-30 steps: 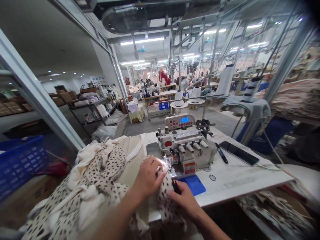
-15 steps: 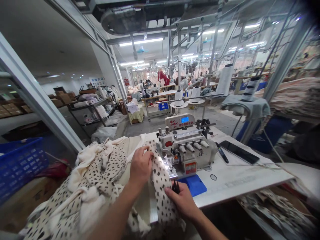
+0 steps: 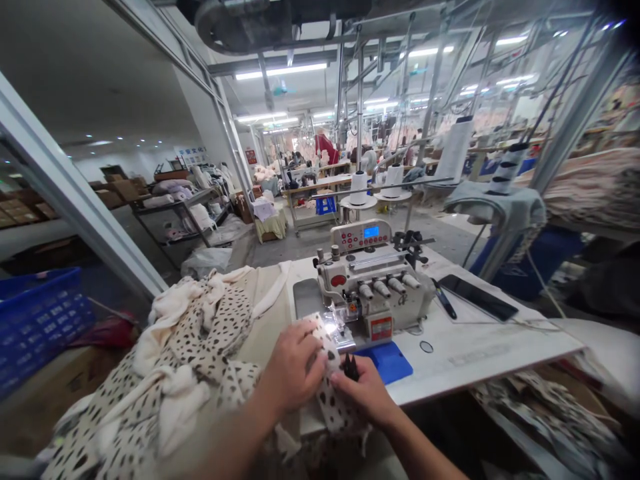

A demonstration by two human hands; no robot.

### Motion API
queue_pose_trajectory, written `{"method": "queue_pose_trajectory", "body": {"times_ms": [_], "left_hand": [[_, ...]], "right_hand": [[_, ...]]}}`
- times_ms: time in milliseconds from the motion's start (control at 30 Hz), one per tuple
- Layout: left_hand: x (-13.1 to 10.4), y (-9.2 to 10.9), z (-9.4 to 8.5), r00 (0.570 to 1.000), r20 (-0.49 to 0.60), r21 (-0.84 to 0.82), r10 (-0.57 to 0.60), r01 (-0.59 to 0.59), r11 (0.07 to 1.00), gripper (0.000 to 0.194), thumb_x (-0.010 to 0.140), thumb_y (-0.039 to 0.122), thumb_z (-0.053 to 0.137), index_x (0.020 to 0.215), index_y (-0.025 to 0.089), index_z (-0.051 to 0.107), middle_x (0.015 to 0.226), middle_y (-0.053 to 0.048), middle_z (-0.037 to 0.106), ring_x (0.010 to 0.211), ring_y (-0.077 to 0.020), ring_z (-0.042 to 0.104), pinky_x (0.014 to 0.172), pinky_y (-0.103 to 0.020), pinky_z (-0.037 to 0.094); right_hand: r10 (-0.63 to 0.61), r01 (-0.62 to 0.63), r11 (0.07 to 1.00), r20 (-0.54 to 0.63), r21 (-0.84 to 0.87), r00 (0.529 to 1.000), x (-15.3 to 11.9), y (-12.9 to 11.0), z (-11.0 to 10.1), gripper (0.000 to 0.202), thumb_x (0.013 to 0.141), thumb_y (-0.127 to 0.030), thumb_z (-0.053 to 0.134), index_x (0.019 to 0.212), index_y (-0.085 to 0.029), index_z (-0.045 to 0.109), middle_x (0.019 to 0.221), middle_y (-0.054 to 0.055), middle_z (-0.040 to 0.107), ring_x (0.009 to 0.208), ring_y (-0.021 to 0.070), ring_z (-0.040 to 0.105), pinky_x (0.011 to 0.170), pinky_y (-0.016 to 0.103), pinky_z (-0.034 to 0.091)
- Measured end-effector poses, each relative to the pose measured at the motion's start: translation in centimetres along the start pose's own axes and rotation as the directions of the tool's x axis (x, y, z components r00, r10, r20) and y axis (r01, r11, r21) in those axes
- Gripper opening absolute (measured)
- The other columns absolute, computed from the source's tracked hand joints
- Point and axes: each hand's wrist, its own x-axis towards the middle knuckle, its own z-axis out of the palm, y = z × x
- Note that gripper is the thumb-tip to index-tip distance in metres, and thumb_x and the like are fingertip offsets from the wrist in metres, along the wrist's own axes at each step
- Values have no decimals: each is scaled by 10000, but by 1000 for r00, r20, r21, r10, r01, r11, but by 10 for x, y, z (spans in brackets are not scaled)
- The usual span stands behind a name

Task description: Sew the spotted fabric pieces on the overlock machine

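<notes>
A strip of white fabric with dark spots (image 3: 326,343) lies in front of the sewing machine (image 3: 375,287), beside its lit needle area. My left hand (image 3: 296,363) is closed on the strip's upper left part, fingers curled over it. My right hand (image 3: 367,390) pinches the strip's right edge between thumb and fingers, and a small black pointed tool (image 3: 351,367) sticks out of the same hand. The strip's lower end hangs over the table's front edge. Left of my hands lies a heap of spotted and cream fabric (image 3: 215,327).
On the white table (image 3: 480,350) are a blue pad (image 3: 387,362), a black phone (image 3: 477,298) and a dark cutter (image 3: 444,301). Thread cones (image 3: 359,189) stand behind the machine. A blue basket (image 3: 45,320) is at the far left, and cloth is stacked at the right.
My left hand has moved down and closer to my right hand, drawing the strip's upper end toward me and uncovering the grey plate left of the needle. The right hand has barely moved.
</notes>
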Motion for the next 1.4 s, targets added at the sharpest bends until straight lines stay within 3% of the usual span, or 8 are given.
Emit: {"method": "queue_pose_trajectory", "body": {"times_ms": [133, 267, 400, 533, 767, 900, 1033, 1400], "left_hand": [[-13, 10, 7, 995, 25, -145, 101, -96, 985, 241, 913, 156, 543, 1139, 205, 609, 1275, -104, 602, 1271, -239, 509, 1096, -434, 436], [-11, 12, 17, 976, -6, -215, 218, -214, 953, 344, 919, 78, 491, 1238, 179, 574, 1289, -119, 611, 1285, -223, 514, 1103, -420, 446], [-5, 13, 24, 984, -16, -149, 176, -177, 973, 373, 921, 89, 500, 1282, 167, 556, 1328, -127, 600, 1322, -242, 491, 1131, -455, 426], [-2, 15, 26, 990, -11, -126, 138, -139, 982, 390, 921, 100, 496, 1307, 151, 531, 1331, -133, 600, 1322, -244, 492, 1129, -457, 431], [3, 18, 25, 989, -9, -19, 150, -150, 988, 308, 924, 162, 534, 1227, 162, 586, 1357, -134, 581, 1326, -287, 464, 1114, -508, 412], [3, 28, 27, 985, -19, 85, 170, -167, 982, 299, 925, 195, 565, 1217, 177, 623, 1279, -116, 624, 1187, -292, 522, 1023, -503, 425], [2, 33, 30, 981, -21, 90, 191, -188, 978, 275, 931, 185, 555, 1194, 155, 632, 1173, -107, 658, 1085, -263, 544, 965, -464, 416], [7, 34, 29, 981, -31, 86, 193, -190, 978, 264, 913, 171, 559, 1162, 160, 645, 1123, -108, 662, 1067, -264, 548, 951, -457, 422]], "right_hand": [[-34, 33, 999, -16, -39, 999, -1, -3, 2, 312, 778, -446, 773, 841, -144, 729, 766, 21, 659, 715, 179, 538, 700, 294, 447], [-8, 12, 998, -76, 57, 997, -6, 3, 0, 282, 783, -422, 783, 828, -152, 719, 763, 13, 659, 708, 167, 535, 693, 283, 448], [72, -21, 969, -198, 246, 978, -9, 10, -3, 305, 807, -443, 768, 927, -164, 737, 808, 27, 692, 714, 166, 565, 718, 290, 466], [127, -36, 938, -247, 344, 961, -8, 12, -3, 329, 810, -488, 757, 839, -161, 728, 707, 9, 647, 621, 133, 513, 621, 252, 435], [80, 1, 960, -278, 280, 957, -7, 13, -1, 338, 857, -498, 709, 795, -166, 696, 715, 3, 614, 660, 140, 505, 644, 254, 437], [51, 17, 967, -258, 255, 965, -7, 17, -1, 331, 894, -486, 672, 820, -164, 695, 759, 22, 634, 710, 155, 529, 685, 271, 449], [45, 21, 973, -277, 232, 960, -6, 18, -3, 361, 879, -509, 681, 802, -157, 700, 729, 21, 628, 673, 147, 521, 666, 269, 444], [107, -22, 961, -297, 275, 949, -7, 11, -1, 386, 834, -546, 712, 790, -163, 707, 726, 23, 642, 699, 170, 552, 690, 286, 468]]}}
